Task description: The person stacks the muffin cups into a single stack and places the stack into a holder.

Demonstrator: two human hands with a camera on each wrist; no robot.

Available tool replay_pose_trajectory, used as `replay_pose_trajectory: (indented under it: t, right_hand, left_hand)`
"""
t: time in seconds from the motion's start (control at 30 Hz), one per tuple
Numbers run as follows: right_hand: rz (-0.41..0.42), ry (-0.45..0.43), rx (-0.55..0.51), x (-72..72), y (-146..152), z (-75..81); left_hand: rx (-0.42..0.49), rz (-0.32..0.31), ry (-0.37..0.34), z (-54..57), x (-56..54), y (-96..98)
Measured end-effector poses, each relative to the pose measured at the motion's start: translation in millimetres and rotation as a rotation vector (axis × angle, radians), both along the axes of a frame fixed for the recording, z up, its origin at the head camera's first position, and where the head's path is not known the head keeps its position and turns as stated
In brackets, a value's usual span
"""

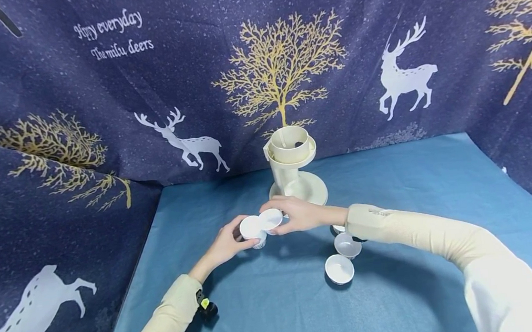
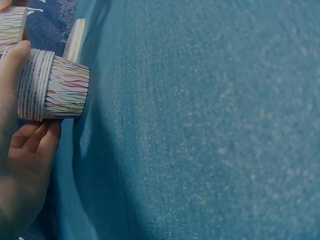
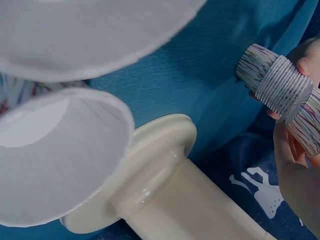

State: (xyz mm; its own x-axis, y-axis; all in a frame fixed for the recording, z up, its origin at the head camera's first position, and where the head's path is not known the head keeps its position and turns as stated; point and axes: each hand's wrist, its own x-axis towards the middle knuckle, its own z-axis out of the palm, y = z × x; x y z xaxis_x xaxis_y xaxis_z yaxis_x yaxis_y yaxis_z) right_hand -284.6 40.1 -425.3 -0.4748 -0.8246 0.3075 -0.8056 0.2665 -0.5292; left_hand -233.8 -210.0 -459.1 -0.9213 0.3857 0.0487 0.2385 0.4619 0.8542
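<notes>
My left hand [image 1: 222,247] grips a nested stack of paper cups [image 1: 251,229], fingers and thumb around its sides. Several white rims and a wavy multicoloured print show on the stack [image 2: 65,90] in the left wrist view. My right hand [image 1: 298,213] pinches a single paper cup [image 1: 270,219] with the same print. Its base [image 3: 304,95] meets or nearly meets the mouth of the stack in the right wrist view; whether they touch I cannot tell. Both hands are above the blue cloth, in front of a cream-coloured stand.
Under the right forearm, a near cup [image 1: 339,269] and a middle cup [image 1: 347,246] sit mouth up, with another [image 1: 339,228] partly hidden by the sleeve. The cream stand [image 1: 312,185] has a round base and a ringed top. A patterned curtain [image 1: 192,88] hangs behind the table.
</notes>
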Motion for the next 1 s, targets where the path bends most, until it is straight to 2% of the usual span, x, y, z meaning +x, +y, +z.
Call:
replay_pose_trajectory:
  t: [0.07,0.3,0.5,0.77,1.0]
  right_hand:
    - [0.006,-0.005,-0.001,0.6,-2,1.4]
    - [0.023,-0.022,-0.018,-0.2,-5,2.0]
    - [0.033,0.009,-0.035,1.8,-8,4.7]
    - [0.036,0.004,0.020,4.9,-15,7.3]
    - [0.030,0.057,0.058,4.4,-22,9.5]
  left_hand:
    - [-0.003,-0.001,0.001,1.0,0.8,0.7]
    - [0.003,0.018,0.007,-28.6,-12.1,-6.8]
    - [0.002,0.015,0.009,-27.8,-11.6,-6.9]
    - [0.028,-0.003,0.007,-30.1,-11.8,-7.1]
    - [0.031,-0.003,-0.002,-27.2,-10.6,-6.7]
